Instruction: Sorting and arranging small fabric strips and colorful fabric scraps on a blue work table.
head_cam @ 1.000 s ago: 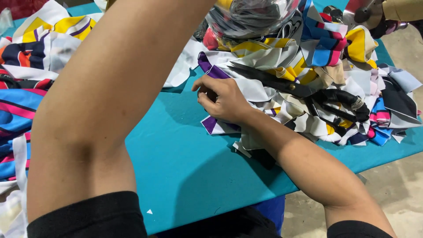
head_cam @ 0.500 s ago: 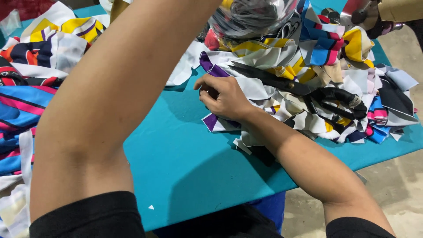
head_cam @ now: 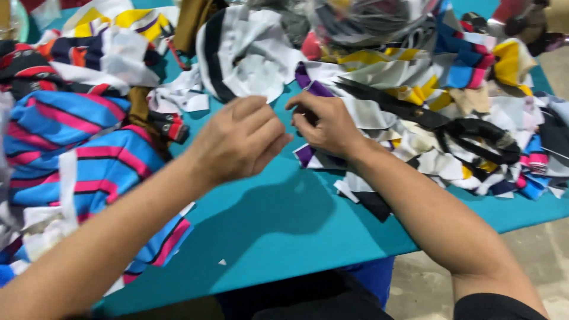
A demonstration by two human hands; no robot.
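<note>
My right hand (head_cam: 326, 125) rests with curled fingers on a purple and white fabric scrap (head_cam: 308, 155) at the edge of a heap of cloth pieces. My left hand (head_cam: 237, 141) hovers just left of it over the teal table (head_cam: 278, 225), fingers bent and pointing toward the right hand, almost touching it. Nothing shows in the left hand, but its palm side is hidden. A white and black cloth piece (head_cam: 249, 59) lies just beyond both hands.
Large black scissors (head_cam: 432, 121) lie on the pile of mixed scraps (head_cam: 474, 89) to the right. Blue and pink striped fabric (head_cam: 77, 148) covers the table's left side. The table's front edge runs along the bottom, with concrete floor (head_cam: 533, 237) at the right.
My left arm has come down from across the view, and its hand now sits next to the right hand. The right hand stays on the purple and white scrap.
</note>
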